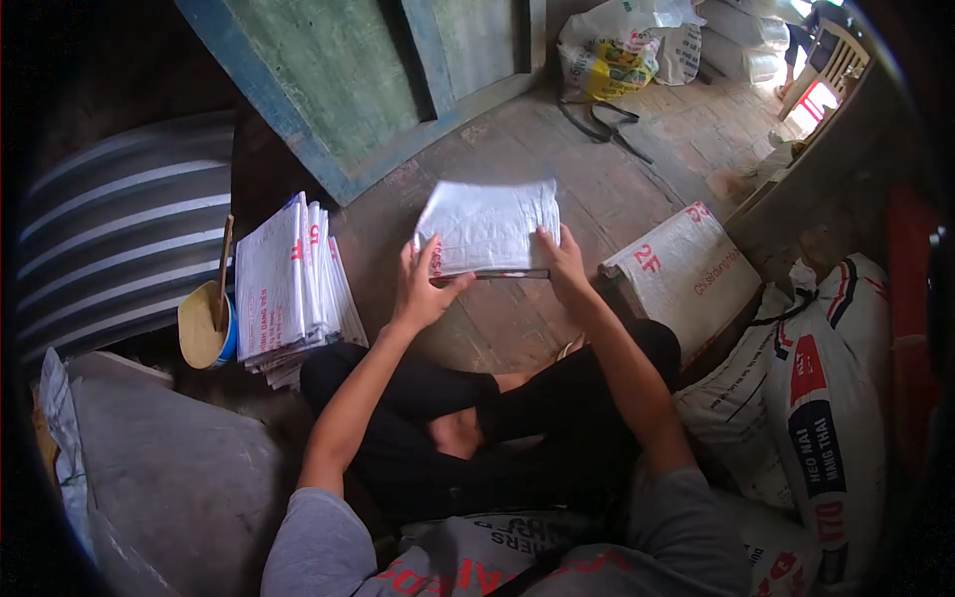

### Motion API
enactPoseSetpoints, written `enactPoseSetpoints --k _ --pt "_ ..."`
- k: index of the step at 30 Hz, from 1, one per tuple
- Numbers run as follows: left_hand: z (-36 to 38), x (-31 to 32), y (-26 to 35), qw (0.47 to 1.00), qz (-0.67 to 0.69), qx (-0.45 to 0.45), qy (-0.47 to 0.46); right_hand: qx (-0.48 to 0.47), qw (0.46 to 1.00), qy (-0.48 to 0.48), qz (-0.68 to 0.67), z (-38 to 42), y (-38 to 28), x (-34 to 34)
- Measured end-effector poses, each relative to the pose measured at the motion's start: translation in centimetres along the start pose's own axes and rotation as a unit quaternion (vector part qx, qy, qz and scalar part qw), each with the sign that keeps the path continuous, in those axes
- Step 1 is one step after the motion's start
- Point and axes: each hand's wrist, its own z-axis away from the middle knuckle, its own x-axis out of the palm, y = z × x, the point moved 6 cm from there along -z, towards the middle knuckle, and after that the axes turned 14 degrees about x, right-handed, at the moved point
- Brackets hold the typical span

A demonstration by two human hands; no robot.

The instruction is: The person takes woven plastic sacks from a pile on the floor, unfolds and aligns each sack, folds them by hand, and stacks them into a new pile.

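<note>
In front of my crossed legs I hold a folded white sack [492, 224] with both hands. It is shiny and creased, with a little red print at its left end and a dark strip along its near edge. My left hand [428, 289] grips the near left corner, thumb stretched along the edge. At the right end, the fingers of my right hand [565, 264] are closed on the sack, thumb on top. To the left stands a stack of folded white sacks [267, 298] with red print. A white sack-covered block [686, 269] with red lettering lies at the right.
A blue tub [231, 333] of pale paste with a stick [226, 259] sits left of the stack. Corrugated sheets [129, 219] lie behind it. A blue-green door [328, 90] stands ahead. Full printed sacks [826, 398] crowd my right side. Dark tongs-like metal [607, 129] lies on the brick floor [497, 139].
</note>
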Motion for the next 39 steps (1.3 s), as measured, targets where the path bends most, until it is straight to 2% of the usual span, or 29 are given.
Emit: enactPoseSetpoints --k 4,5,6,9,10,13,16,18,22,25,28,31,32,35,36,37,39 --pt "2.5 1.1 -1.0 0.995 0.042 -0.05 -0.07 0.071 0.994 0.019 0.081 -0.6 0.9 0.3" --pt "3.0 1.3 -1.3 0.993 0.043 -0.058 -0.089 0.129 0.991 0.004 0.047 -0.2 1.6 0.7" --pt "2.6 1.0 0.1 0.997 -0.043 0.019 -0.053 0.186 0.982 -0.007 0.015 0.9 1.6 1.7" --pt "2.1 2.5 0.7 0.987 0.138 0.002 -0.077 0.162 0.978 -0.118 0.059 2.0 2.0 3.7" --pt "1.7 1.9 2.0 0.992 0.111 0.048 -0.035 0.167 0.979 -0.092 0.077 2.0 2.3 3.6" --pt "1.1 2.3 2.8 0.98 0.187 0.025 -0.061 0.145 0.969 -0.117 0.161 2.9 1.8 3.9" --pt "0.9 2.7 2.9 0.975 0.213 0.006 -0.061 0.111 0.965 -0.161 0.176 4.0 1.1 5.0" --pt "0.7 2.1 3.3 0.984 0.165 0.061 -0.021 0.126 0.959 -0.206 0.149 4.5 1.1 5.7" --pt "0.4 0.4 4.8 0.984 0.059 0.166 0.032 0.092 0.952 -0.2 0.213 4.6 2.0 6.1" --pt "0.2 0.5 4.7 0.99 0.075 0.119 0.008 0.056 0.937 -0.214 0.27 4.8 2.4 6.1" --pt "0.2 0.1 3.2 0.995 0.085 0.039 0.038 -0.096 0.891 -0.116 0.427 4.2 2.5 5.4" --pt "-0.2 -2.6 -1.5 0.977 0.089 -0.13 0.145 -0.078 0.934 -0.01 0.349 1.4 2.2 2.0" --pt "-0.3 -4.5 -3.1 0.962 0.078 -0.136 0.223 -0.152 0.918 0.094 0.353 0.8 0.9 0.0" --pt "-1.1 -11.9 -6.0 0.899 0.061 -0.118 0.418 -0.005 0.974 0.184 0.131 -0.4 -4.4 -5.7" --pt "-1.1 -13.8 -7.1 0.881 0.051 -0.143 0.448 -0.056 0.967 0.217 0.117 -1.1 -6.2 -8.5" --pt "-1.0 -15.6 -8.2 0.861 0.041 -0.167 0.479 -0.022 0.96 0.271 0.07 -1.3 -7.4 -11.0" --pt "-0.2 -17.6 -11.2 0.783 0.126 -0.26 0.551 -0.042 0.948 0.316 -0.011 -1.6 -10.0 -15.0"
